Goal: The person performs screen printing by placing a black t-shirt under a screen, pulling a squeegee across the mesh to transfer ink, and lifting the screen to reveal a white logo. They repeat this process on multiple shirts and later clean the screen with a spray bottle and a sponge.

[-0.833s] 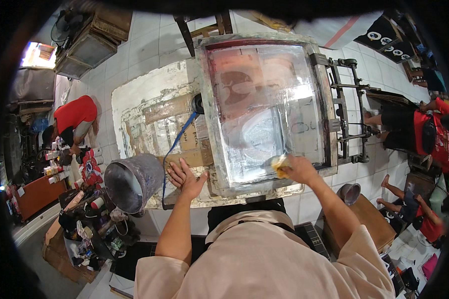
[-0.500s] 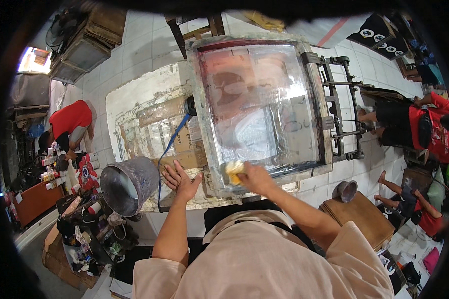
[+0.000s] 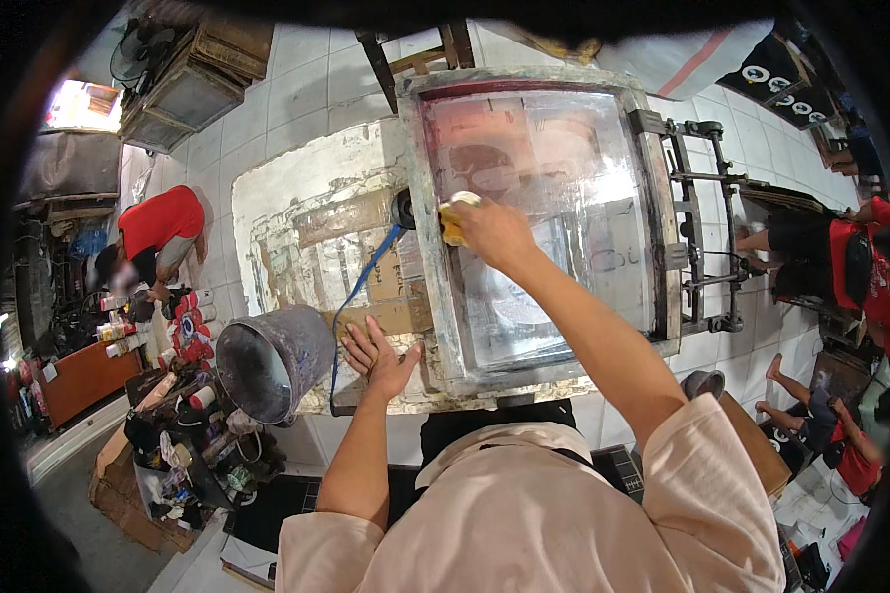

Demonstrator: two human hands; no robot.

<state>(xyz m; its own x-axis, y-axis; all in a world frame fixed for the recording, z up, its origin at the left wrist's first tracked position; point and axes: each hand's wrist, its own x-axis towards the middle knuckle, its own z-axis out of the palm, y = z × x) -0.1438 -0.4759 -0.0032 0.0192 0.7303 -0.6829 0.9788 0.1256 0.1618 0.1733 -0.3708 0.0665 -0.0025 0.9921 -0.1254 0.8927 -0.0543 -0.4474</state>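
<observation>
A screen-printing frame with a wet, shiny mesh lies before me on a worn table. My right hand grips a yellow and white sponge, pressed to the mesh along the frame's left inner edge. Reddish stain shows across the far part of the mesh. My left hand rests flat with fingers spread on the cardboard-patched tabletop. Beside it runs a blue strap, leading up to a black round piece at the frame's left side. A grey bucket stands left of my left hand.
Metal hinge clamps hold the frame's right side. Several bottles and clutter stand at the left, where a person in red bends over. Other people in red sit at the right. A small bucket is near the right front.
My right hand has moved the sponge from the near left corner of the frame up along its left side. My left hand stays flat on the table. The whole view has shifted slightly.
</observation>
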